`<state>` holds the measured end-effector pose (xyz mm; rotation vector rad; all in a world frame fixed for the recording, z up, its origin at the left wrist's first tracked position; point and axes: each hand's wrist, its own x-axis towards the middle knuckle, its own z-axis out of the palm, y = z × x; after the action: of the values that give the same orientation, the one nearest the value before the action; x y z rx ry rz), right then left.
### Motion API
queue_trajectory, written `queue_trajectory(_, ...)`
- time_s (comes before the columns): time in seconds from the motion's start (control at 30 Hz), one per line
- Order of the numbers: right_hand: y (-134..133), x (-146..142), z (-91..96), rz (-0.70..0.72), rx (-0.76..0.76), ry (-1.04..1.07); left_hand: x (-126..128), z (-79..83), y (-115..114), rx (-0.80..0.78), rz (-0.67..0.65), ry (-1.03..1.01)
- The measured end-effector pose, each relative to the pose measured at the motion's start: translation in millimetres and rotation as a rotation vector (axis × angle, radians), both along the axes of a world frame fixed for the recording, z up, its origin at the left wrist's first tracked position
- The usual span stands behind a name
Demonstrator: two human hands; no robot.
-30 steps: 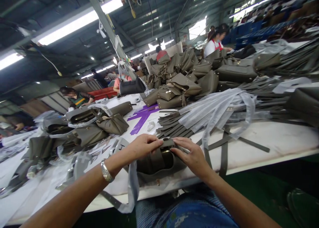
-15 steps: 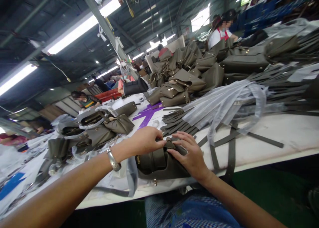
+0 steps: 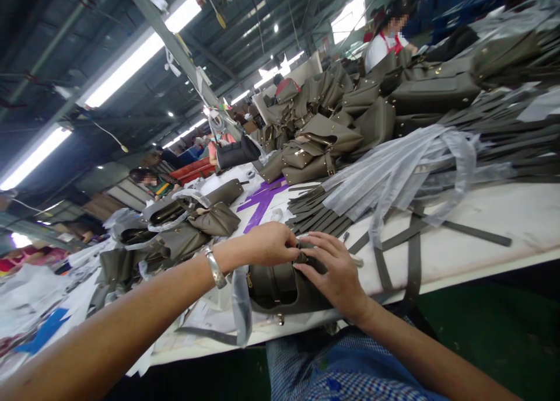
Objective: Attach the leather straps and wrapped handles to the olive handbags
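Observation:
A dark olive handbag lies at the near edge of the white worktable, right in front of me. My left hand, with a silver bracelet at the wrist, is curled closed and pinches the bag's top edge. My right hand rests on the right end of the bag's top, fingers bent and pressing on a strap piece there. A clear plastic strip hangs from the bag over the table edge.
Loose olive straps and a bundle of plastic-wrapped straps lie beyond my hands. Piles of finished olive bags fill the far table, and more bags sit to the left. Other workers sit in the background.
The view has tilted and shifted slightly. Both hands stay on the bag's top; the bag has turned a little and sits nearer the table edge.

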<state>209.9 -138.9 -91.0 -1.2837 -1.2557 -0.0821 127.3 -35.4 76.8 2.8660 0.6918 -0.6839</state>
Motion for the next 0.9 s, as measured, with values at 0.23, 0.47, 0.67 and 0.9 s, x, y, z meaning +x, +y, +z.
queue_trajectory(0.23,0,-2,-2.4,0.007,0.017,-0.023,-9,-16.1,-1,-0.008,-0.044,-0.043)
queue_trajectory(0.47,3,-2,-5.1,0.013,-0.002,-0.013,-9,-22.3,-1,0.072,-0.058,-0.047)
queue_trajectory(0.67,7,1,-8.7,0.018,-0.012,-0.031,-14,-33.6,7,0.095,-0.053,-0.077)
queue_trajectory(0.9,2,9,-11.0,0.082,-0.113,0.094,-23,-39.0,7,0.071,0.028,-0.117)
